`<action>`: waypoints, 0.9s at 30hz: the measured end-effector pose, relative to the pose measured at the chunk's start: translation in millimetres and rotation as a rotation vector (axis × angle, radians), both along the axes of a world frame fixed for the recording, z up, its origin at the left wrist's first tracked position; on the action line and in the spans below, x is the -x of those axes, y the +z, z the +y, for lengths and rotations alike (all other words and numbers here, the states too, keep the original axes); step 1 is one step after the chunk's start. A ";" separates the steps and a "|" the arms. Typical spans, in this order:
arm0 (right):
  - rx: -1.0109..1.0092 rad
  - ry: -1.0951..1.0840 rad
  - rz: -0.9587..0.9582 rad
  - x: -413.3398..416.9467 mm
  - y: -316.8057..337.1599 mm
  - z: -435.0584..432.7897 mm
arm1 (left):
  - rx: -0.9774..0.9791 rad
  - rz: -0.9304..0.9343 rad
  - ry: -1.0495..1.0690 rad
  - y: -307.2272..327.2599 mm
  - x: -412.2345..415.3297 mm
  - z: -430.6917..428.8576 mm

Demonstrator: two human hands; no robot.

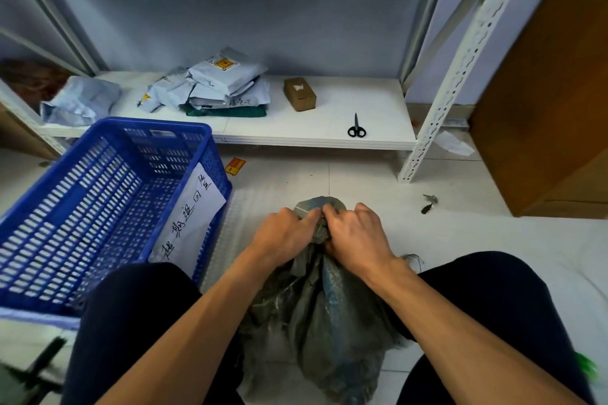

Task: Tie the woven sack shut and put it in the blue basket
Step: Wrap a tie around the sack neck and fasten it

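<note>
A grey-green woven sack (329,322) stands on the floor between my knees, its top bunched into a neck. My left hand (283,235) and my right hand (355,237) both grip that gathered neck, fingertips meeting at the top, where a thin pale tie seems to cross the fabric. The blue basket (108,207) sits on the floor to the left of the sack, slatted and open, with a white handwritten paper leaning inside its right wall.
A white metal shelf (329,138) runs across ahead, holding grey mail bags (217,89), a small cardboard box (299,94) and black scissors (356,128). A wooden cabinet (552,92) stands at right. Scraps lie on the tiled floor (427,204).
</note>
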State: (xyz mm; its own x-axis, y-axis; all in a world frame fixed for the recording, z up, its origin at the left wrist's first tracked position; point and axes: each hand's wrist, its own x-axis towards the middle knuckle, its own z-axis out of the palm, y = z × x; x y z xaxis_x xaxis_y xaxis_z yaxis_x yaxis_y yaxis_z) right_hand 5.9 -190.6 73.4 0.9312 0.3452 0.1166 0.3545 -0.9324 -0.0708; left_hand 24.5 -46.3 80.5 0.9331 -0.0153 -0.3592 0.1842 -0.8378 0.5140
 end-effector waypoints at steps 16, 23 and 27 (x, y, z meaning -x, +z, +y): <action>0.080 0.049 -0.073 1.0 -13.8 5.1 | 0.169 -0.054 0.143 -4.6 6.0 -9.3; 0.071 0.097 -0.094 0.3 -17.6 5.3 | 0.474 0.079 0.372 -9.7 0.2 -8.2; 0.025 0.155 0.018 -1.6 -17.3 3.9 | 0.459 0.069 0.390 -16.6 -1.0 -8.2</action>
State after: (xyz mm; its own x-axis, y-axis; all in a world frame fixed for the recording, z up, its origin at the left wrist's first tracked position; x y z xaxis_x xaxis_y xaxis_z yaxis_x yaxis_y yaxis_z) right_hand 7.5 -186.7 56.0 0.8683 0.4879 0.0898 0.4935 -0.8679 -0.0560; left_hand 25.5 -54.5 63.9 0.8758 0.1552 -0.4571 0.4790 -0.3973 0.7828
